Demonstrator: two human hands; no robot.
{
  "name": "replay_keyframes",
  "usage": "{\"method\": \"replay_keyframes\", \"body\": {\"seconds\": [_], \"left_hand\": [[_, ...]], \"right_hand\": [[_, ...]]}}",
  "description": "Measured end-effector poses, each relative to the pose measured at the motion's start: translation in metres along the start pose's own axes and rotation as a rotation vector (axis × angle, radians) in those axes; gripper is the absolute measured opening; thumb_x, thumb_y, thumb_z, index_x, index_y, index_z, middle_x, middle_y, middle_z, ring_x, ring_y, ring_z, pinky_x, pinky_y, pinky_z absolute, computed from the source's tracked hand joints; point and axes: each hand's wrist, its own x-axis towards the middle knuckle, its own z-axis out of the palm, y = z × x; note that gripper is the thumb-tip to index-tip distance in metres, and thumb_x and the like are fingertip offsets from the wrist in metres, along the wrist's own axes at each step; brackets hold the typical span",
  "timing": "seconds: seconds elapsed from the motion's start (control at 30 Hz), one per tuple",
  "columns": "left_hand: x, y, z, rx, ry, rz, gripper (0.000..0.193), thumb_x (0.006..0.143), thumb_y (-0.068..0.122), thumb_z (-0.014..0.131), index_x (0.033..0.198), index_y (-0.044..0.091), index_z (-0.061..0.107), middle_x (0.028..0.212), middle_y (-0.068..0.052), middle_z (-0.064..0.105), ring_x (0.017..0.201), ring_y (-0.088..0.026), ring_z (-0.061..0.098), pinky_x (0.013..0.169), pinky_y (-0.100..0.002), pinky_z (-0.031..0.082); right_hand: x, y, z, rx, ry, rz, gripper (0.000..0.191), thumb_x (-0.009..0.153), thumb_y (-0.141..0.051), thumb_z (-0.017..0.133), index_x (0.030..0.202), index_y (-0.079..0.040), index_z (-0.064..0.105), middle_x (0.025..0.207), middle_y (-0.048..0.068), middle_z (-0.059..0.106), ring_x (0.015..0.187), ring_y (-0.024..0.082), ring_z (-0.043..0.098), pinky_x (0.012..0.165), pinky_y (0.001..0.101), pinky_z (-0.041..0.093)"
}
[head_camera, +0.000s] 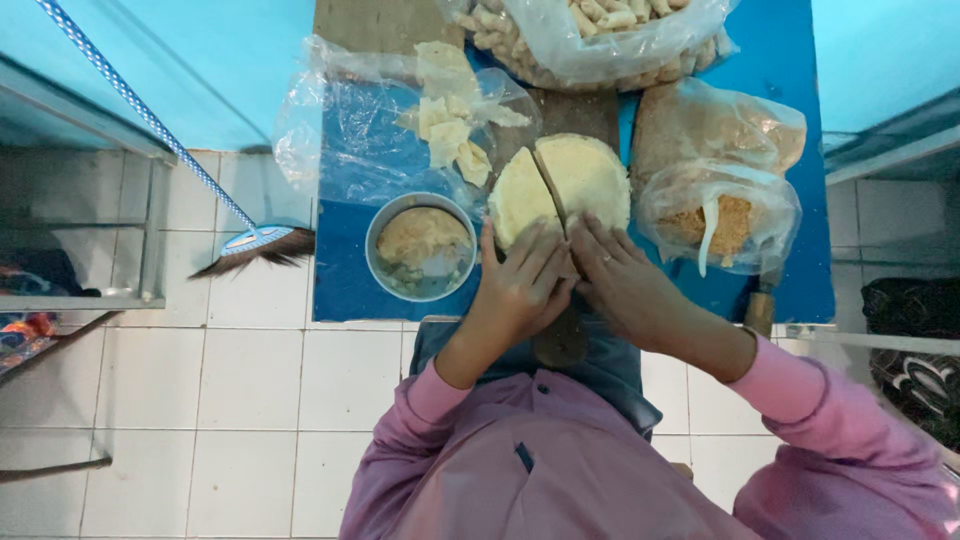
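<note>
Left hand (518, 285): flat and open, fingers spread on the near edge of the pale yellow round stack of thin wrapper sheets (560, 185), probably to steady it.
Right hand (622, 285): also open, fingertips pressed close beside the left ones, holding nothing.
Stack: cut in two halves, just beyond the fingertips, on a brown wooden board (570, 110).
Left of the grip: grey round bowl of beige filling (421, 250).
Right of the grip: clear plastic bag of orange crumbs (722, 215).
</note>
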Motion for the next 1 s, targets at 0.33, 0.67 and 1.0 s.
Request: {"method": "replay_keyframes", "body": {"seconds": [0.33, 0.67, 1.0], "left_hand": [[0.004, 0.006, -0.007, 0.003, -0.009, -0.038, 0.033, 0.089, 0.024, 0.074, 0.115, 0.003, 0.072, 0.128, -0.009, 0.066, 0.134, -0.028, 0.056, 0.116, -0.076, 0.021], [-0.012, 0.017, -0.037, -0.039, 0.062, -0.039, 0.025, 0.095, 0.016, 0.077, 0.115, 0.003, 0.072, 0.135, -0.014, 0.064, 0.132, -0.031, 0.058, 0.116, -0.056, 0.04], [-0.016, -0.023, -0.084, 0.163, 0.226, -0.511, 0.113, 0.069, 0.049, 0.092, 0.157, 0.01, 0.033, 0.163, -0.03, 0.03, 0.148, -0.053, 0.033, 0.118, -0.063, 0.034]], "right_hand": [[0.056, 0.07, -0.03, 0.367, 0.119, -0.1, 0.057, 0.094, -0.004, 0.061, 0.148, 0.0, 0.042, 0.166, 0.033, 0.026, 0.148, 0.052, 0.034, 0.117, 0.0523, 0.036], [0.121, 0.05, -0.001, 0.288, -0.221, -0.235, 0.07, 0.084, 0.001, 0.066, 0.149, -0.01, 0.043, 0.137, 0.017, 0.06, 0.13, 0.038, 0.054, 0.11, 0.0518, 0.04], [0.169, 0.05, -0.012, 0.316, -0.619, -0.232, 0.099, 0.071, -0.005, 0.08, 0.155, -0.018, 0.028, 0.136, 0.007, 0.059, 0.133, 0.034, 0.048, 0.115, 0.0537, 0.03]]}}
